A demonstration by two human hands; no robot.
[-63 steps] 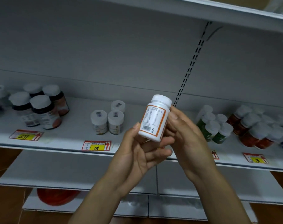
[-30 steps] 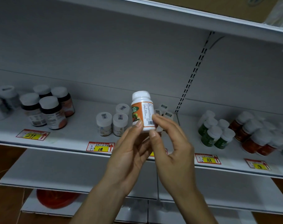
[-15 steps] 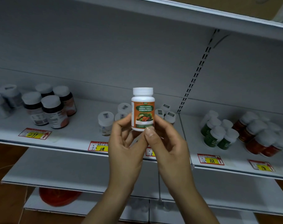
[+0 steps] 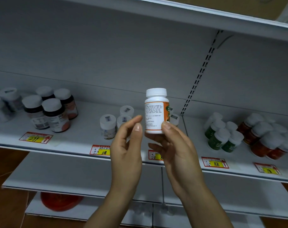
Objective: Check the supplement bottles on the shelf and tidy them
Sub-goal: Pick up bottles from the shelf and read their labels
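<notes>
- A white shelf (image 4: 84, 129) is seen across the whole view, with bottles stood on it in groups.
- A white-capped bottle (image 4: 154, 116) is held upright by the right hand (image 4: 177, 155) in front of the shelf's middle, above its front edge. It is pinched low down by the fingers (image 4: 166, 125), with its printed text side turned to the camera.
- The left hand (image 4: 126, 153) is raised just beside the bottle. Its fingers (image 4: 137, 127) are loosely curled and nothing is held in them.
- Red bottles (image 4: 261, 142) are crowded at the right end.
- Dark bottles (image 4: 55, 116) are grouped near the left end.
- Green bottles (image 4: 222, 137) are set just left of the red ones.
- Small bottles (image 4: 108, 127) are placed mid-shelf, partly hidden by the left hand.
- Price tags (image 4: 35, 138) are fixed along the front edge.
</notes>
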